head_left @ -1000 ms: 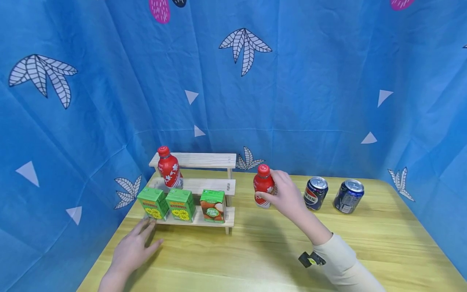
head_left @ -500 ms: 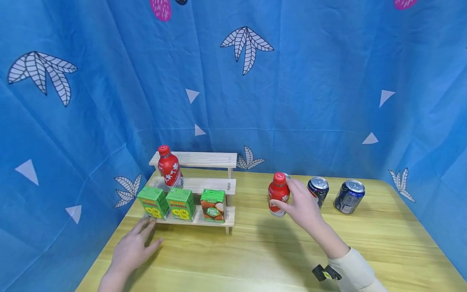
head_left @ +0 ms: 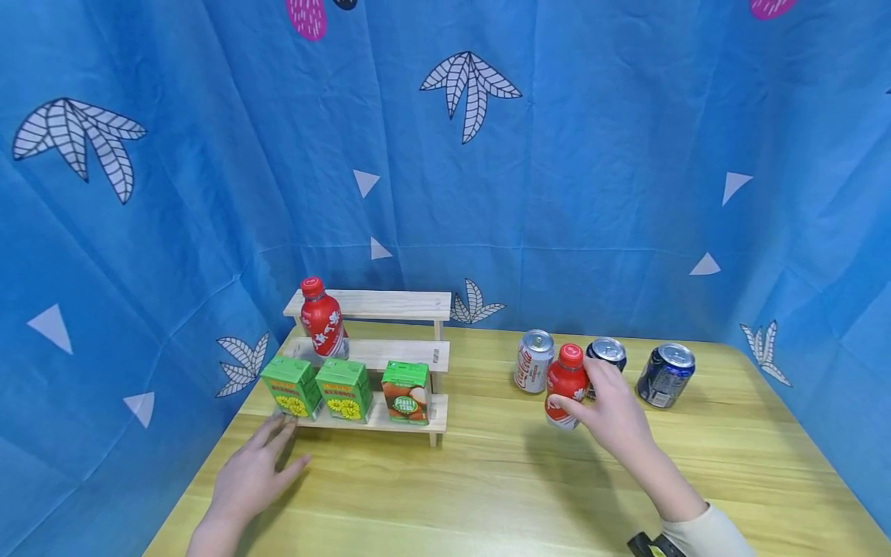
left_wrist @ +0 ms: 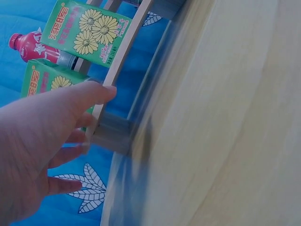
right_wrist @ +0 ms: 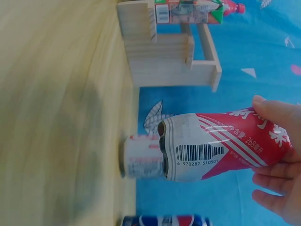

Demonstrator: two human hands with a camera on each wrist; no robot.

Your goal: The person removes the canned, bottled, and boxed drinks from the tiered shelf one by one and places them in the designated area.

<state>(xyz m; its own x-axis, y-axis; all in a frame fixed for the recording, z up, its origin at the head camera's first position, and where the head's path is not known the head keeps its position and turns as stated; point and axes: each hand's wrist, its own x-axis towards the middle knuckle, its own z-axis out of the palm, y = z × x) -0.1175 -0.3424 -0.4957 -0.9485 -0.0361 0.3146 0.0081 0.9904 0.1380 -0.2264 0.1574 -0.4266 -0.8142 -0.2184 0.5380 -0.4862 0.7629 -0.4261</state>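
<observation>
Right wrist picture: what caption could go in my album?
A right hand holds a red-and-white drink bottle above the wood-grain table.

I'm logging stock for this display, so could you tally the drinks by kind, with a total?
Red bottles: 2 (one held in the right hand)
Green-topped cartons: 3
Silver can: 1
Dark blue cans: 2 (one partly hidden in the head view)
Total: 8
</observation>
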